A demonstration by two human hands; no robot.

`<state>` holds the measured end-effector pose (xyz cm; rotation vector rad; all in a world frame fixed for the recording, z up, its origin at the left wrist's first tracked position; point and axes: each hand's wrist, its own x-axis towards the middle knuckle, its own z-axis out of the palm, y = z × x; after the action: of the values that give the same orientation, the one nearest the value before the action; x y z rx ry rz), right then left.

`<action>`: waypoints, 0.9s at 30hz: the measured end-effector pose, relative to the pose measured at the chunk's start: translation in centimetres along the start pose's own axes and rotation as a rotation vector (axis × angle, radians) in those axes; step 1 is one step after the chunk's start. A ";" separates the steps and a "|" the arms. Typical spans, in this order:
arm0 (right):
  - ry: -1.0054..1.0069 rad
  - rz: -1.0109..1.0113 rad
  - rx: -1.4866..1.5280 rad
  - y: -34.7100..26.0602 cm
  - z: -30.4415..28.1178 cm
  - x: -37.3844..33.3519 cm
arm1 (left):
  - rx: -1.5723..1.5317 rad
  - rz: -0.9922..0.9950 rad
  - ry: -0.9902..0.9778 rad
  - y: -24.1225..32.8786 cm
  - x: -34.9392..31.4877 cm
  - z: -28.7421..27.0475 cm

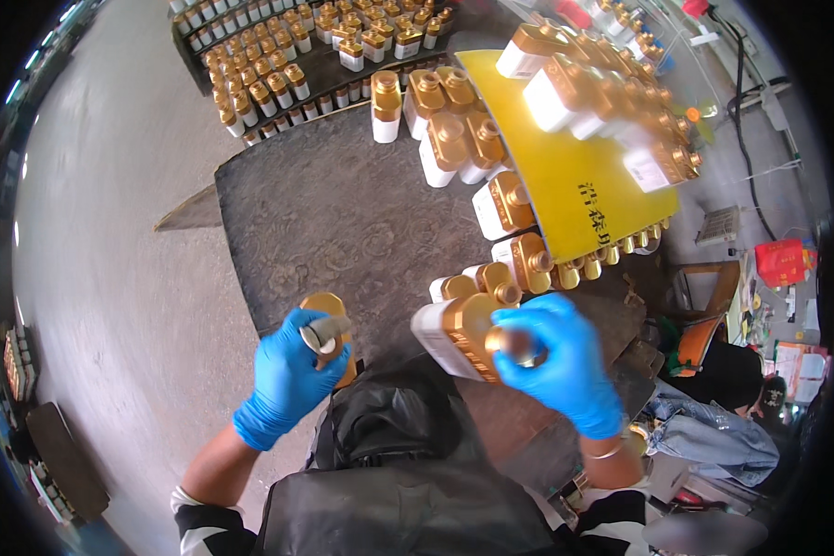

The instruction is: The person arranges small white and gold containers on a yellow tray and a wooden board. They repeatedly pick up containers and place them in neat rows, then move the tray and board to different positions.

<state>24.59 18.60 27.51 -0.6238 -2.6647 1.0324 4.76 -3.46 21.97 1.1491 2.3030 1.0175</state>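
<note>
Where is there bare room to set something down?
On the dark tabletop, between standing bottles at right, bottle rows beyond and the left hand at the near edge. The yellow board has a smaller bare strip along its left. Bottles crowd its right side and the tabletop's right edge.

The gloves (570, 366) are blue, the bottles (459, 334) gold (and white), the board (547, 176) yellow.

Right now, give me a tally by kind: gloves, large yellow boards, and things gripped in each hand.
Bright blue gloves: 2
Large flat yellow board: 1
Gold-and-white bottle in the right hand: 1
Pale grey cylindrical piece in the left hand: 1
Total: 5
Not counted: gold object at the left hand, mostly covered, grip unclear.
</note>
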 end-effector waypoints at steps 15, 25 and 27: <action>0.098 0.038 -0.120 6.7 18.9 -2.9 | -0.077 -0.065 0.055 -6.4 -5.4 11.0; 0.075 0.161 -0.095 7.7 18.1 -2.0 | -0.061 -0.100 0.033 -5.6 -3.1 13.9; 0.061 0.166 -0.085 7.6 18.0 -2.3 | -0.025 -0.125 0.002 -5.3 -2.9 14.2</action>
<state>22.75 12.04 9.07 -0.8918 -2.6512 0.9279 12.16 -1.70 8.56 0.9819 2.3247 0.9979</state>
